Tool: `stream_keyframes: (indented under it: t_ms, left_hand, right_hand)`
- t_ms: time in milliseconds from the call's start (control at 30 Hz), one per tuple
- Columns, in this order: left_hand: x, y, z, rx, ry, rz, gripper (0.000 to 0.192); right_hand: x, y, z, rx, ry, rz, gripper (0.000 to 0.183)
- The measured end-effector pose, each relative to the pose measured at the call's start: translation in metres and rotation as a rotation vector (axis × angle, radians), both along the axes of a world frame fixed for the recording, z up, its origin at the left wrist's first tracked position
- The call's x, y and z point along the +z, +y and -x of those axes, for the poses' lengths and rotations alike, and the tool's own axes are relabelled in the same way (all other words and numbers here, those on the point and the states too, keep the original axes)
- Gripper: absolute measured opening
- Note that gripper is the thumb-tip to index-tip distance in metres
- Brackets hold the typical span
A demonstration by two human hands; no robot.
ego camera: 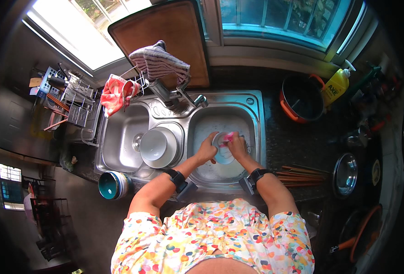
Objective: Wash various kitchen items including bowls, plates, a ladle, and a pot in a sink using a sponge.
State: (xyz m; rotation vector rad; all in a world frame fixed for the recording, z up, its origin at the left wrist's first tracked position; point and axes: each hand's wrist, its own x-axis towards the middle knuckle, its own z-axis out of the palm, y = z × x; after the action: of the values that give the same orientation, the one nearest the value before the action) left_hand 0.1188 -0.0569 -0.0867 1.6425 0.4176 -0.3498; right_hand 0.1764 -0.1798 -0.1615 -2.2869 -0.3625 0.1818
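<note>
Over the right basin of a stainless steel sink (229, 104), my left hand (207, 149) grips a light-coloured bowl (224, 157) by its left rim. My right hand (238, 147) presses a pink scrubbing cloth or sponge (228, 137) against the inside of that bowl. Cloudy, sudsy water (205, 171) lies in the basin beneath both hands. Left of my left hand, several pale bowls (153, 144) sit nested over the small middle basin. The left basin (126, 123) shows its drain strainer and bare steel.
A faucet (166, 94) draped with a striped cloth (161, 61) rises behind the basins. Stacked bowls (109, 185) stand at the front left, near a wire dish rack (82, 113). Chopsticks (301, 176), a steel dish (345, 174), an orange pot (303, 99) and a yellow AXE bottle (337, 85) are rightward.
</note>
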Motion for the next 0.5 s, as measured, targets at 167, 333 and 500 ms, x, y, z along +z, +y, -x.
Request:
stream_keyframes:
  t_ms: [167,333,500]
  left_hand:
    - [0.012,0.017,-0.008,-0.21,0.192,0.095,0.068]
    - [-0.029,0.036,-0.01,-0.276,0.064,-0.181,0.061]
    - [-0.022,0.016,0.006,-0.334,-0.588,-0.907,0.049]
  right_hand:
    - [0.011,0.002,-0.006,0.432,-0.349,0.081,0.021]
    - [0.017,0.011,-0.004,0.393,-0.18,0.081,0.018]
    - [0.025,-0.006,-0.011,0.1,0.37,0.028,0.018]
